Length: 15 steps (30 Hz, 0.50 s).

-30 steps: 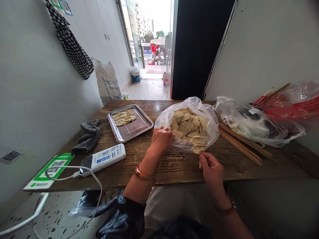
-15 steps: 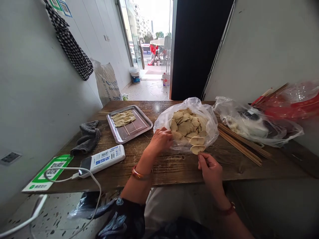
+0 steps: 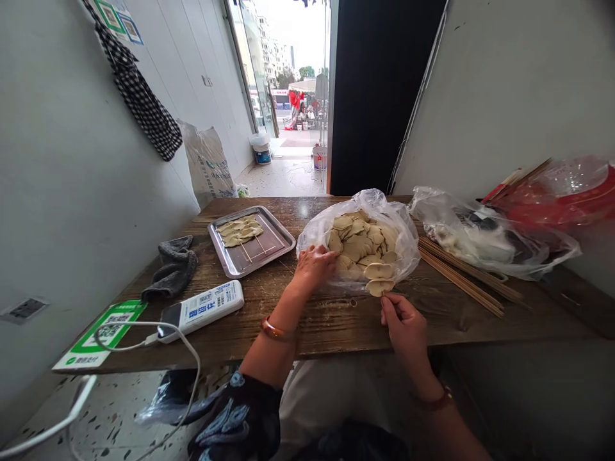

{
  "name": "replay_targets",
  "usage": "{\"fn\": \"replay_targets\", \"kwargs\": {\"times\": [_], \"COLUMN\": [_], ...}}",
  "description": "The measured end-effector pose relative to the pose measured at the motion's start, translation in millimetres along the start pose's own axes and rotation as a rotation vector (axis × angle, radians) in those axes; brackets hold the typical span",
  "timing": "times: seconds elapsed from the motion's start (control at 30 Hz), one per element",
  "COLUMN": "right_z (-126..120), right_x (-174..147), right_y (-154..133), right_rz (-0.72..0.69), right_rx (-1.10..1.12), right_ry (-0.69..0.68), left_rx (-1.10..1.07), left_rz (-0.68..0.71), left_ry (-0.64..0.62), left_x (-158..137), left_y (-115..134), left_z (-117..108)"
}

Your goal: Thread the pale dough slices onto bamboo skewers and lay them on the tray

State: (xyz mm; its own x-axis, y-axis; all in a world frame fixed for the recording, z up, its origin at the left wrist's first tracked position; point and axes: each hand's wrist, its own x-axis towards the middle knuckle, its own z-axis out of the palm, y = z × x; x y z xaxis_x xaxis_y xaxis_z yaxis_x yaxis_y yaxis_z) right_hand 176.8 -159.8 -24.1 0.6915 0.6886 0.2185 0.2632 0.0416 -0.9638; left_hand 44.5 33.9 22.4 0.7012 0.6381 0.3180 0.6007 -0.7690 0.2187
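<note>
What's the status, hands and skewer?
Left hand in the bag, touching slices. Right hand pinching the skewer, two slices threaded. Nothing in the way.

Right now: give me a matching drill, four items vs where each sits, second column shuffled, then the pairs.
Items:
1. left hand
2. right hand
3. steel tray
4. grey cloth

Places:
A. near the table's left edge, by the wall
B. at the open mouth of the plastic bag, on the pale slices
C. holding a skewer with two slices on it
D. left of the bag, holding finished skewers

Pairs: 1-B, 2-C, 3-D, 4-A
</note>
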Motion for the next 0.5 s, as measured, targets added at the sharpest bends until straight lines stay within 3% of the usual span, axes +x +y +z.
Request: {"fn": "replay_targets", "kwargs": {"times": [0.13,0.23,0.4,0.5], "right_z": [0.6,1.0,0.4,0.6], "right_x": [0.1,0.2,-0.6,-0.5], "right_y": [0.2,-1.2,-6.9,-5.5], "right_rz": [-0.024,-0.016,-0.019,-0.036], "right_rx": [0.011,0.009,-0.002,-0.006], "right_ry": [-0.013,-0.009,-0.023,-0.009], "left_rx": [-0.087,-0.277,-0.773,-0.845], "left_rz": [0.054,0.081,-0.131,-0.135], "left_ry": [0.092,0.160,0.204,0.131], "left_x": [-0.1,1.3,7.5,9.7], "left_y": [0.0,5.6,17.0,19.1], "left_z": [-2.7,-6.0,-1.0,6.2]}}
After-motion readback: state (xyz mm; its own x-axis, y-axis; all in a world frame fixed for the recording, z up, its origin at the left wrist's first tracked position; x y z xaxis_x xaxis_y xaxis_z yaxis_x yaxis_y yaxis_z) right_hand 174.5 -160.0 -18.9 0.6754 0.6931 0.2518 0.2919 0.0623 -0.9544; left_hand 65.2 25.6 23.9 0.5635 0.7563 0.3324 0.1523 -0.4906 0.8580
